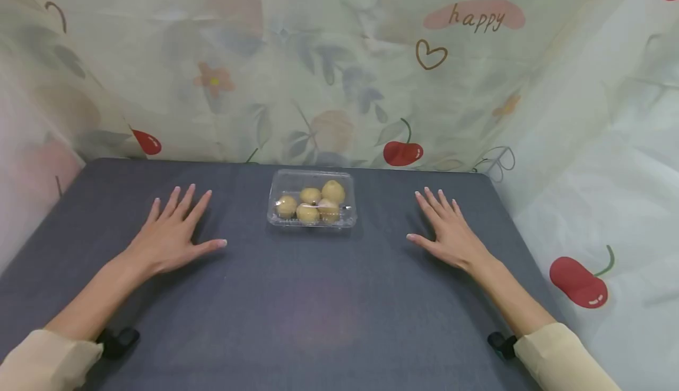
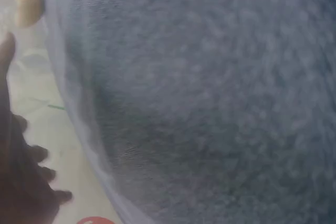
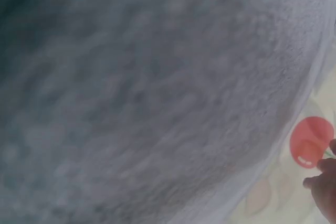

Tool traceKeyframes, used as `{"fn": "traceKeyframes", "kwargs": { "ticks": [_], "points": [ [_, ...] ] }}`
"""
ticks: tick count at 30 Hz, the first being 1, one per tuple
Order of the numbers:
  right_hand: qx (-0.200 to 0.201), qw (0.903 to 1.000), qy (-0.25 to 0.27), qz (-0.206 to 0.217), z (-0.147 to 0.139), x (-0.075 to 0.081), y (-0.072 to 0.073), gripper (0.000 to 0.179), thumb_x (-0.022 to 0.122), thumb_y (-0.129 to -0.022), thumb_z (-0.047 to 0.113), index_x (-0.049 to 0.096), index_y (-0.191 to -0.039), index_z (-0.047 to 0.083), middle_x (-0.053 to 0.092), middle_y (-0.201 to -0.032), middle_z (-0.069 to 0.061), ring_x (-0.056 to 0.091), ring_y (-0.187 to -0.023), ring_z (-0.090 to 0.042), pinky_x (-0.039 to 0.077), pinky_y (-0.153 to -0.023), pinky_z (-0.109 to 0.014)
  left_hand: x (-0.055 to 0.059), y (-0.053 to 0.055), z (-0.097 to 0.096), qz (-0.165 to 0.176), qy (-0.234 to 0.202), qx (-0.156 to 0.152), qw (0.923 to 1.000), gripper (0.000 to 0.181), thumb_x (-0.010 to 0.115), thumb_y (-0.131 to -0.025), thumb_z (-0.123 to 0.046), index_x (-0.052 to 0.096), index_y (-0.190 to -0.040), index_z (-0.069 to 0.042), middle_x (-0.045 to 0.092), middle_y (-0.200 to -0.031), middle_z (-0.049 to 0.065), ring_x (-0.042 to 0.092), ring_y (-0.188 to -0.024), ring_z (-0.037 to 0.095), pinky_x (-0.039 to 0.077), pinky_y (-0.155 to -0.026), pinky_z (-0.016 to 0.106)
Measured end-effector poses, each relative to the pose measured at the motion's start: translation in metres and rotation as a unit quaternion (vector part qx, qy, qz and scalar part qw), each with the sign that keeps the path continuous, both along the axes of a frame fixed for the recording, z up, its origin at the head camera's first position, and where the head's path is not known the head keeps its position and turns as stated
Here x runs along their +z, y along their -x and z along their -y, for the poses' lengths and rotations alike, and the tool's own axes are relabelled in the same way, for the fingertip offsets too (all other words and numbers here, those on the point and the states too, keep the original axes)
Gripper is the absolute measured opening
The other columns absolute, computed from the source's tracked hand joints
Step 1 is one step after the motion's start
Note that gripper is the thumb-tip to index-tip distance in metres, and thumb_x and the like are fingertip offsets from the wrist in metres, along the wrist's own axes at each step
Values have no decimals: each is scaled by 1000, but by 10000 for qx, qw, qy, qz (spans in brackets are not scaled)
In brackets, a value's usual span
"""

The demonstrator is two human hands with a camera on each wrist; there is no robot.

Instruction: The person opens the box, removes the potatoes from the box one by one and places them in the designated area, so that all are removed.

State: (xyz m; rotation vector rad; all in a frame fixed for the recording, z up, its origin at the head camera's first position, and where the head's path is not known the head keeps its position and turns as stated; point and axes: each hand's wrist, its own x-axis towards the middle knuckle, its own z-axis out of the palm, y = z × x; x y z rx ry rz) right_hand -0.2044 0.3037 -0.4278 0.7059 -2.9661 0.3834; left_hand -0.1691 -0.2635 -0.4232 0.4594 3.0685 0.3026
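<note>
Across the back and both sides hangs a printed curtain [image 1: 329, 72], wrapping a dark grey table [image 1: 318, 296]. Over the table's left part is the left hand [image 1: 168, 239], palm down, fingers straight and fanned wide, holding nothing. Opposite, the right hand [image 1: 451, 235] also holds nothing, its fingers straight and thumb apart. Between the hands, touching neither, a clear plastic box [image 1: 292, 180] sits near the table's far edge. Inside lie several round yellow balls [image 1: 333, 193], bunched toward the box's right.
</note>
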Motion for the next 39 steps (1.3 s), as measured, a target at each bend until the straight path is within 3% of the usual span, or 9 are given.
{"fn": "traceKeyframes", "kwargs": {
  "ticks": [6, 12, 21, 27, 30, 34, 39],
  "points": [
    [285, 9992, 251, -99, 8, 3, 0, 88, 62, -92, 58, 19, -160, 24, 16, -165, -7, 8, -152, -31, 11, -118, -59, -2, 10, -6, -88, -181, -316, 9993, 108, 53, -86, -76, 6, -161, -15, 4, -164, 22, -1, -149, 43, 6, -115, 65],
    [679, 9963, 456, -269, 19, 6, 2, 84, 65, -92, 54, 27, -159, 21, 21, -163, -2, 13, -151, -27, 16, -118, -55, 0, 15, -18, 103, -491, -524, 9974, 107, 58, -86, -72, 5, -161, -16, 8, -163, 23, 5, -149, 45, 10, -115, 64],
    [853, 9942, 624, -186, 36, 7, -1, 82, 66, -92, 52, 26, -158, 28, 29, -161, -1, 23, -149, -26, 31, -113, -54, -4, 23, -40, 759, -1340, -513, 9867, 108, 73, -84, -59, 3, -161, -28, 12, -165, 13, 15, -149, 40, 21, -112, 65],
    [1080, 9891, 929, -363, 43, 7, -2, 80, 74, -89, 41, 34, -156, 23, 37, -157, -2, 33, -145, -25, 35, -111, -52, -6, 27, -48, 856, -1636, -514, 9815, 110, 76, -83, -54, 5, -161, -21, 16, -164, 15, 21, -147, 40, 24, -113, 61],
    [1153, 9857, 1161, -415, 47, 6, -1, 79, 78, -88, 35, 38, -155, 22, 42, -154, -3, 39, -142, -25, 38, -109, -50, -7, 28, -51, 881, -2061, -542, 9731, 108, 78, -85, -46, 7, -161, -18, 19, -163, 17, 27, -145, 40, 29, -112, 58],
    [1175, 9812, 1490, -359, 53, 7, -1, 74, 79, -87, 31, 44, -151, 22, 48, -150, -1, 45, -138, -22, 41, -107, -48, -6, 28, -56, 1039, -2722, -557, 9550, 104, 80, -86, -32, 9, -161, -18, 26, -160, 17, 33, -143, 39, 33, -111, 53],
    [1110, 9776, 1767, -290, 59, 7, -1, 63, 78, -88, 31, 53, -146, 21, 57, -141, 2, 55, -128, -19, 46, -103, -44, -4, 27, -64, 1291, -3195, -534, 9372, 101, 79, -88, -27, 10, -161, -21, 31, -159, 16, 35, -142, 37, 36, -110, 51]
  ]
}}
